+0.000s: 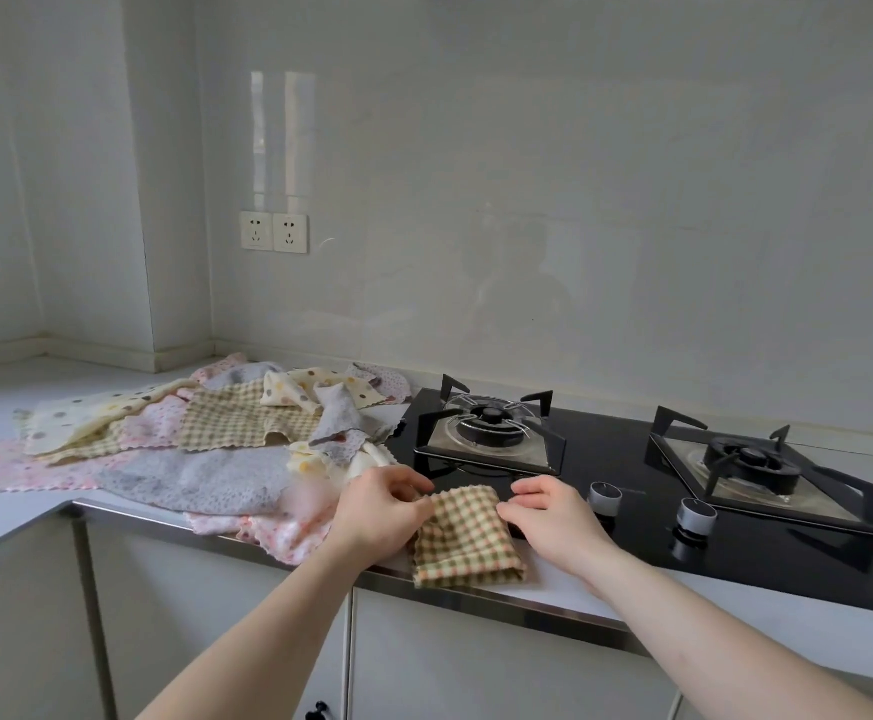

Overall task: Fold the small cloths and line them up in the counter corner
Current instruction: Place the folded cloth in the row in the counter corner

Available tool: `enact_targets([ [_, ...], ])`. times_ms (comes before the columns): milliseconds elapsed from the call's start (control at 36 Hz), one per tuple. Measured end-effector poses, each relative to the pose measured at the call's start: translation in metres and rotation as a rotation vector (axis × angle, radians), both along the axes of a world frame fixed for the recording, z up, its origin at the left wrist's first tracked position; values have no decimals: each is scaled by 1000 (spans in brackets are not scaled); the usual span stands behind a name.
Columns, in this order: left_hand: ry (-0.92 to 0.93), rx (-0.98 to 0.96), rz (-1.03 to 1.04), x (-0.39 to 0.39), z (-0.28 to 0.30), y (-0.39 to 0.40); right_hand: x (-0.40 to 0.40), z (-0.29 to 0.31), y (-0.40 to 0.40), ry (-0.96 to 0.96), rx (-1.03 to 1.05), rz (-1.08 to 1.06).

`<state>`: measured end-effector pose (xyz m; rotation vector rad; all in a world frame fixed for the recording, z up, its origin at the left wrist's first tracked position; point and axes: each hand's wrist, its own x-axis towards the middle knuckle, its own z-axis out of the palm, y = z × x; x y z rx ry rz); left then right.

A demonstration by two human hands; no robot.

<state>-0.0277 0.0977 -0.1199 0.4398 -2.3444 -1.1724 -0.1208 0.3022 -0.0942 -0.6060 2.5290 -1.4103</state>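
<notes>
A folded checked cloth (463, 537) lies at the front edge of the table (3, 407), partly on the black glass hob (632, 517). The left hand (380, 506) pinches the cloth's far left corner; the right hand (554, 517) pinches its right edge with curled fingers. A loose pile of unfolded cloths (206, 439) spreads toward the table's inner corner, just left of the hob. Two knobs (605, 497) sit near the right hand.
</notes>
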Motion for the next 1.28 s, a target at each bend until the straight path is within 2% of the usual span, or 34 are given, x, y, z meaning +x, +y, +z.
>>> enact_targets([
  [139, 79, 40, -50, 0, -1, -1, -3, 4, -10, -27, 13, 11],
  [278, 140, 107, -58, 2, 2, -3, -2, 13, -20, -204, -59, 118],
  [444, 83, 158, -74, -2, 1, -5, -8, 8, -20, -250, -127, 109],
  [583, 9, 21, -37, -7, -3, -6, -9, -14, -11, -139, -280, 76],
  [778, 91, -4, -7, -5, -4, -6, -2, -25, -7, -3, -411, 59],
  [889, 126, 0, -49, -4, -5, -4, 0, -27, -7, 105, -417, 15],
  [1083, 166, -32, -59, 0, -3, 2, 2, -28, -8, 147, -440, 1],
  [1278, 173, -116, -17, -1, -6, 1, 1, -31, -9, 257, -333, -42],
])
